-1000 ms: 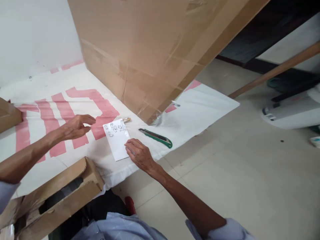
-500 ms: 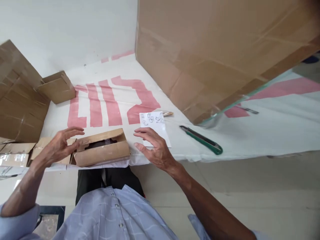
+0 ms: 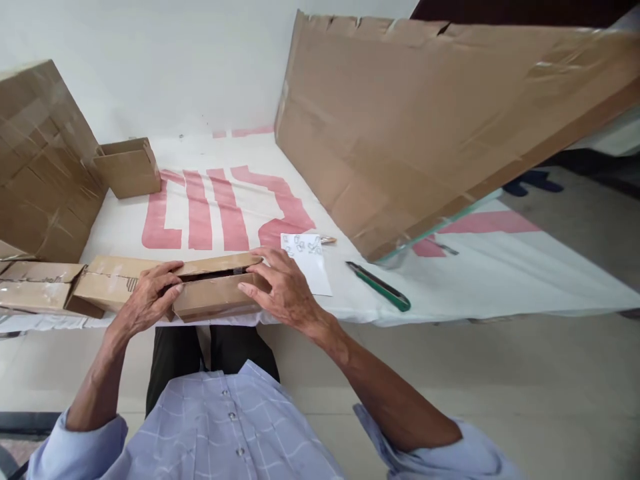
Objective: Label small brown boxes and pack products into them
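Note:
A long, narrow cardboard box (image 3: pixel 215 299) lies along the table's front edge, its top flap slightly raised over a dark gap. Something dark shows inside, too shadowed to name. My left hand (image 3: pixel 150 293) grips the box's left end, fingertips at the gap and thumb on the near side. At the opposite end my right hand (image 3: pixel 283 287) is closed around the corner, fingers over the top flap and thumb against the front wall. Just right of that hand lies a white paper (image 3: pixel 315 272) with small drawings, and farther right a green utility knife (image 3: pixel 380 287).
More small cardboard boxes (image 3: pixel 40 287) line the front edge on the left. A large carton (image 3: pixel 45 167) and a small open box (image 3: pixel 131 175) stand behind them. One big cardboard sheet or box side (image 3: pixel 400 127) rises at the right. Red strips mark the white tablecloth (image 3: pixel 350 303).
Both hands, apart and open before, have come down onto the two ends of the narrow box. Its top flap sits lower and the gap is narrower. The view has shifted slightly.

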`<move>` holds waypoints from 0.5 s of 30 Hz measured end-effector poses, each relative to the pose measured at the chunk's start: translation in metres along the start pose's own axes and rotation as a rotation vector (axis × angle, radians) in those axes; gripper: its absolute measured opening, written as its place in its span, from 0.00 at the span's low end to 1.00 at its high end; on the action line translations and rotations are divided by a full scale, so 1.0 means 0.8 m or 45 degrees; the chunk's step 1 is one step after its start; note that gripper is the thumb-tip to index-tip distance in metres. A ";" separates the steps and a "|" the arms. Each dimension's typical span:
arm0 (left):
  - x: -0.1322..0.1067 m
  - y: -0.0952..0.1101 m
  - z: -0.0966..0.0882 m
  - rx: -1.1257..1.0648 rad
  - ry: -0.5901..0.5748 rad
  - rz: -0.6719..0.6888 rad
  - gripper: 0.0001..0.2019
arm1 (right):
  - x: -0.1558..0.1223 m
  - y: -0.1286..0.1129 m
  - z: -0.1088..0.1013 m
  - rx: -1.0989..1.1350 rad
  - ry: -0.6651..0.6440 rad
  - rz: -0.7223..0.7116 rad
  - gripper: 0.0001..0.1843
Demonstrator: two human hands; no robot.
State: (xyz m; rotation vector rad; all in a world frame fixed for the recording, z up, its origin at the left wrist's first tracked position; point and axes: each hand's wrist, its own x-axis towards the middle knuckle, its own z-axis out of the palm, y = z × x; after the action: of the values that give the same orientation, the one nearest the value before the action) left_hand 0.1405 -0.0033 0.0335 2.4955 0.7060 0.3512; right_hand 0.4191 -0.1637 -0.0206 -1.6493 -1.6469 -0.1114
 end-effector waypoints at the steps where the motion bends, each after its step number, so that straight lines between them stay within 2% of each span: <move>1: -0.002 -0.004 0.003 0.022 -0.012 0.011 0.20 | 0.000 -0.002 0.004 0.019 -0.041 0.024 0.08; 4: -0.006 -0.015 0.012 0.095 -0.048 0.052 0.26 | 0.001 -0.005 0.012 0.167 -0.111 0.074 0.05; 7: -0.006 -0.019 0.018 0.153 -0.052 0.095 0.34 | -0.001 -0.006 0.009 0.320 -0.099 0.079 0.02; 12: -0.004 -0.011 0.022 0.198 -0.026 0.129 0.32 | -0.006 -0.013 0.002 0.414 -0.027 0.074 0.05; 15: -0.004 -0.008 0.023 0.212 -0.012 0.137 0.33 | -0.003 -0.015 0.007 0.315 0.095 -0.011 0.05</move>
State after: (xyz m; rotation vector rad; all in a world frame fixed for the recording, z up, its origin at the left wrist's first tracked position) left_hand 0.1422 -0.0078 0.0140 2.6981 0.6212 0.3307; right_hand 0.4053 -0.1642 -0.0205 -1.4341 -1.5446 0.0258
